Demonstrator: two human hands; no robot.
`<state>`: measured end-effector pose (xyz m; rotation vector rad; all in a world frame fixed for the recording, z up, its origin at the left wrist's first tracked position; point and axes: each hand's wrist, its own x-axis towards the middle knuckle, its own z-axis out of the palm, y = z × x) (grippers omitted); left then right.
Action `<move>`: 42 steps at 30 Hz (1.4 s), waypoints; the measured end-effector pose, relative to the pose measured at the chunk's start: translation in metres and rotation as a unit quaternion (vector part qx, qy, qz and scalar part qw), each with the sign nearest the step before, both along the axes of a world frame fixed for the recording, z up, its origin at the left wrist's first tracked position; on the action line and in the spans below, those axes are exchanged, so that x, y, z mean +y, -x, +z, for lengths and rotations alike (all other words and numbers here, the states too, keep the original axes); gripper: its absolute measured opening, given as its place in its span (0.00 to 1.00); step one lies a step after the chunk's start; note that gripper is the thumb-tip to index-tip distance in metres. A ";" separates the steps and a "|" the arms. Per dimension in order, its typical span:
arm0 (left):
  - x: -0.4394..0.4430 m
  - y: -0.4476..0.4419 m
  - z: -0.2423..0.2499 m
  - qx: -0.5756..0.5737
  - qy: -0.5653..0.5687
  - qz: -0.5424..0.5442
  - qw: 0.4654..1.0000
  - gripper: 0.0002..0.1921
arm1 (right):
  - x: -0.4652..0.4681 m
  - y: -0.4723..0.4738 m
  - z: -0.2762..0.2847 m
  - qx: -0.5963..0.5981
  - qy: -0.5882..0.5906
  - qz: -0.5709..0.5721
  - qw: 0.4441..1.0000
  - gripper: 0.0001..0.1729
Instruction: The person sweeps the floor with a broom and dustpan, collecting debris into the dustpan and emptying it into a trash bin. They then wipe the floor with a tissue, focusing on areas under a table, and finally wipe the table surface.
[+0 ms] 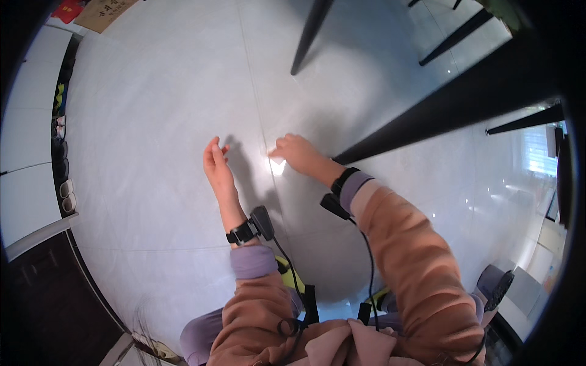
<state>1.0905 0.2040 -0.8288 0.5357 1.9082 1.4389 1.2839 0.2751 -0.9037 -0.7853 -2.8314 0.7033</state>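
My left hand hovers over the pale floor tiles, its fingers loosely curled and apart with nothing between them. To its right is my right hand, back up, with the fingers bent downward. A small whitish patch shows at its fingertips beside a bright glare; I cannot tell whether it is a held thing or a reflection. Each wrist wears a black strap, and a black sensor box with a cable sits by the left one. Another black box hangs by the right wrist.
A thick black furniture leg slants close to my right hand; a thinner leg stands ahead. Along the left runs a white cabinet with several shoes under it. A cardboard box lies far left, and a dark door is near left.
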 end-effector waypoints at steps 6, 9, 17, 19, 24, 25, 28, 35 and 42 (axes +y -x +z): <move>0.015 -0.017 0.007 -0.007 -0.028 -0.044 0.999 0.18 | -0.075 -0.109 0.013 -0.006 0.045 0.090 0.995 0.19; 0.016 -0.028 0.004 -0.014 -0.003 -0.087 0.996 0.18 | -0.082 -0.157 0.030 -0.021 0.051 0.074 0.996 0.23; 0.011 -0.033 -0.002 -0.020 0.001 -0.123 0.992 0.19 | 0.015 -0.127 0.036 0.109 0.023 -0.141 0.984 0.23; 0.007 -0.034 -0.008 -0.015 0.032 -0.117 0.992 0.19 | 0.063 -0.106 0.019 0.160 0.052 -0.166 0.972 0.20; -0.009 -0.025 -0.019 0.011 0.068 -0.096 0.993 0.19 | 0.124 -0.026 -0.021 0.067 0.100 -0.141 0.983 0.16; -0.011 -0.023 -0.021 0.015 0.069 -0.095 0.993 0.19 | 0.123 -0.020 -0.024 0.120 0.097 -0.112 0.982 0.16; -0.023 -0.021 -0.026 0.018 0.087 -0.088 0.992 0.19 | 0.107 -0.027 -0.022 0.103 0.162 -0.074 0.979 0.17; -0.019 -0.032 -0.019 0.008 0.065 -0.109 0.992 0.19 | 0.033 -0.101 -0.002 -0.037 0.074 0.104 0.991 0.21; -0.007 -0.057 0.012 0.008 0.025 -0.171 0.985 0.20 | -0.040 -0.136 0.030 -0.006 0.125 -0.028 0.992 0.21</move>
